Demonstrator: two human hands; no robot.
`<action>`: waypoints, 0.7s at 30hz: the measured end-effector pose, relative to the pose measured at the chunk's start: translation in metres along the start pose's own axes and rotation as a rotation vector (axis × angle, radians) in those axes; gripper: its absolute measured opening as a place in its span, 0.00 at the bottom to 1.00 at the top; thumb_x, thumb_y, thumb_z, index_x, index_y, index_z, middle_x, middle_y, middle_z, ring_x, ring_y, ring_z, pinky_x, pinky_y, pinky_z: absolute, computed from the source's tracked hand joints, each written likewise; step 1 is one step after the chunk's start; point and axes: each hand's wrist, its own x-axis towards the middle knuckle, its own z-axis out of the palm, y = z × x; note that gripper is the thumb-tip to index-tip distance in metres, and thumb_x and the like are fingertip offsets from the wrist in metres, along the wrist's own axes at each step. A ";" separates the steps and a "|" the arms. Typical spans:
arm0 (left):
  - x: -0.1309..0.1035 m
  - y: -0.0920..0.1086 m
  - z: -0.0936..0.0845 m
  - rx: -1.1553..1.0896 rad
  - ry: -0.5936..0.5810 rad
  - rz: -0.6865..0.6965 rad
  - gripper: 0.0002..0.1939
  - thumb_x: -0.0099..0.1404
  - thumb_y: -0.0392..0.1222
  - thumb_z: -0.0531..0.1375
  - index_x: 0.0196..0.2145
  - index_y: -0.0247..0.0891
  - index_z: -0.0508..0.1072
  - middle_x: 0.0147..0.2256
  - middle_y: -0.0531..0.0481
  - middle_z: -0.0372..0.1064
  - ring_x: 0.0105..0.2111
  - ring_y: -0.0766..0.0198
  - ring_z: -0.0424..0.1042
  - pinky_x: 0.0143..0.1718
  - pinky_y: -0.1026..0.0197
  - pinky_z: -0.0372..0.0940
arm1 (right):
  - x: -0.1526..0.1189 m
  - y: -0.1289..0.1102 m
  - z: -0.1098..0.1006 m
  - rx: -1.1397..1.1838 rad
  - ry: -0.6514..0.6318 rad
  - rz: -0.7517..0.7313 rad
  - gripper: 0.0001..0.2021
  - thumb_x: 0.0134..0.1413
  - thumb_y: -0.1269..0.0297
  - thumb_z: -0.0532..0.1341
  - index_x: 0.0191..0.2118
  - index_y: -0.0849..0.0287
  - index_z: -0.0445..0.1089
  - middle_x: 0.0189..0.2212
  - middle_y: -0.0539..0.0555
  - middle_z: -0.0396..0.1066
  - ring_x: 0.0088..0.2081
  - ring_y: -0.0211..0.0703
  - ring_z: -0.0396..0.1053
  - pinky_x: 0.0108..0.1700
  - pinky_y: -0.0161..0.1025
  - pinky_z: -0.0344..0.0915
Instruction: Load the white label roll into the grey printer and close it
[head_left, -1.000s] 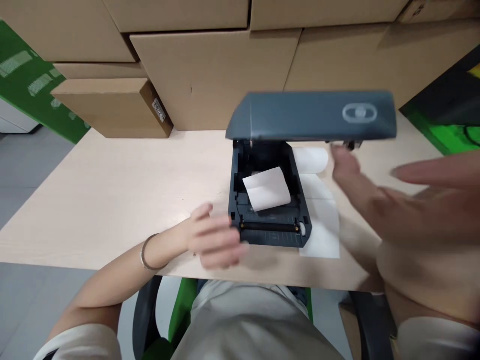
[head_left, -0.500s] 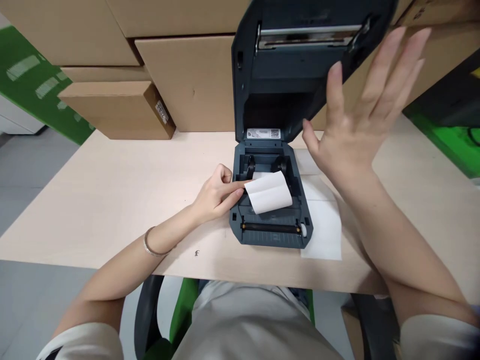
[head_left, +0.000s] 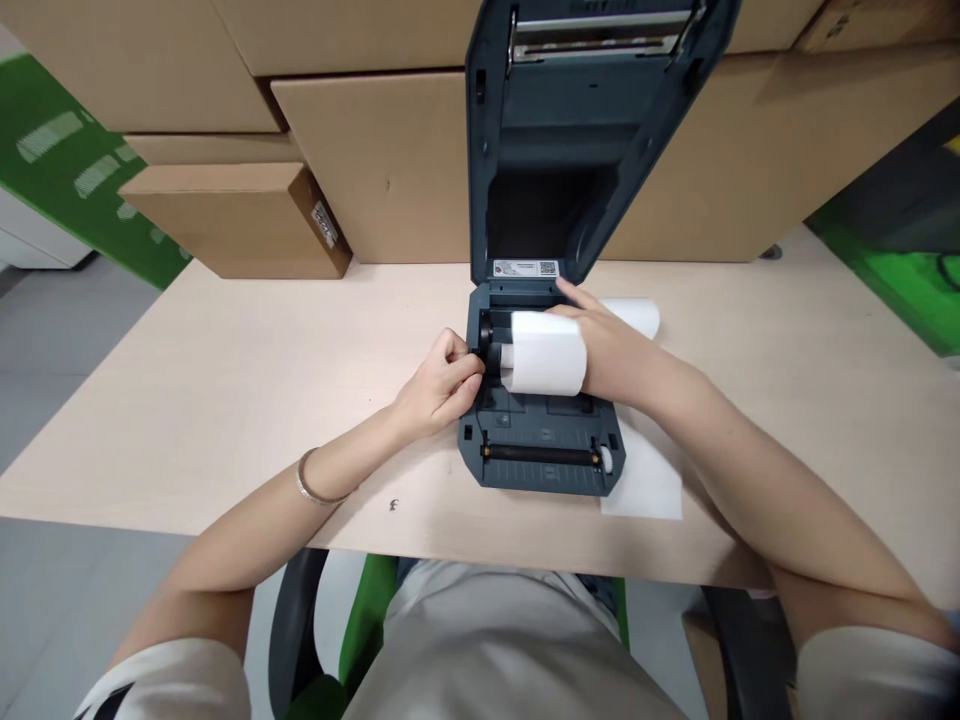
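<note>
Near the counter [head_left: 225, 400] front edge sits our label printer [head_left: 544, 440], lid [head_left: 592, 110] swung fully up vs. the cardboard boxes [head_left: 390, 160] behind. Our right hand [head_left: 611, 345] has a closed grip round the white label roll [head_left: 546, 355], held over the open bay. Left hand [head_left: 442, 385] pinches the black roll holder [head_left: 485, 335] at the bay's left wall. Loose label sheets [head_left: 649, 470] lie touching the printer's right side. Counter left of printer is bare w/ plenty of room.

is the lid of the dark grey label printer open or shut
Open: the dark grey printer lid stands upright, baring the bay where both hands handle the white paper roll.
</note>
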 end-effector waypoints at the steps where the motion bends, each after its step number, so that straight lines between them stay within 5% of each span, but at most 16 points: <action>1: 0.000 0.000 0.000 -0.002 0.008 0.000 0.25 0.83 0.56 0.45 0.39 0.40 0.74 0.35 0.48 0.58 0.37 0.55 0.61 0.36 0.51 0.64 | -0.001 -0.002 0.002 0.011 -0.023 0.006 0.17 0.61 0.71 0.54 0.41 0.54 0.82 0.42 0.58 0.83 0.53 0.56 0.79 0.79 0.65 0.49; 6: 0.003 0.001 0.002 -0.016 0.046 0.034 0.25 0.83 0.54 0.46 0.35 0.40 0.71 0.34 0.49 0.57 0.36 0.56 0.61 0.35 0.52 0.62 | -0.003 -0.005 0.008 -0.055 -0.013 0.036 0.20 0.63 0.71 0.53 0.44 0.51 0.84 0.37 0.56 0.83 0.59 0.60 0.77 0.79 0.70 0.49; 11: 0.003 0.002 0.001 -0.007 0.035 0.024 0.24 0.83 0.54 0.45 0.36 0.40 0.71 0.34 0.48 0.57 0.37 0.56 0.61 0.35 0.51 0.63 | 0.007 -0.007 0.000 -0.131 -0.053 0.014 0.10 0.55 0.73 0.59 0.31 0.56 0.79 0.30 0.57 0.79 0.37 0.54 0.78 0.76 0.66 0.57; 14: 0.003 0.001 0.001 -0.016 0.027 0.031 0.24 0.83 0.54 0.45 0.35 0.40 0.70 0.34 0.48 0.57 0.36 0.55 0.60 0.35 0.51 0.63 | 0.003 -0.009 -0.023 -0.091 0.033 0.021 0.06 0.57 0.68 0.63 0.35 0.60 0.79 0.36 0.58 0.80 0.40 0.54 0.78 0.78 0.66 0.52; 16: 0.003 0.001 0.001 -0.014 0.027 0.049 0.24 0.83 0.54 0.45 0.34 0.41 0.69 0.34 0.48 0.57 0.36 0.55 0.60 0.35 0.50 0.64 | -0.009 -0.006 -0.046 -0.007 0.162 0.050 0.08 0.61 0.64 0.64 0.43 0.59 0.79 0.42 0.59 0.80 0.45 0.54 0.78 0.74 0.64 0.58; 19: 0.003 0.001 0.001 -0.006 0.033 0.049 0.23 0.83 0.54 0.45 0.35 0.41 0.69 0.34 0.48 0.57 0.37 0.56 0.62 0.36 0.51 0.65 | -0.037 0.013 -0.082 0.083 0.246 0.168 0.14 0.66 0.56 0.64 0.50 0.58 0.79 0.48 0.61 0.79 0.49 0.52 0.77 0.57 0.51 0.72; 21: 0.003 0.002 0.002 -0.004 0.031 0.039 0.23 0.83 0.53 0.45 0.36 0.41 0.69 0.34 0.49 0.57 0.37 0.56 0.63 0.36 0.51 0.65 | -0.055 0.038 -0.099 0.092 0.188 0.337 0.18 0.67 0.49 0.63 0.51 0.56 0.80 0.48 0.60 0.80 0.48 0.48 0.77 0.47 0.45 0.71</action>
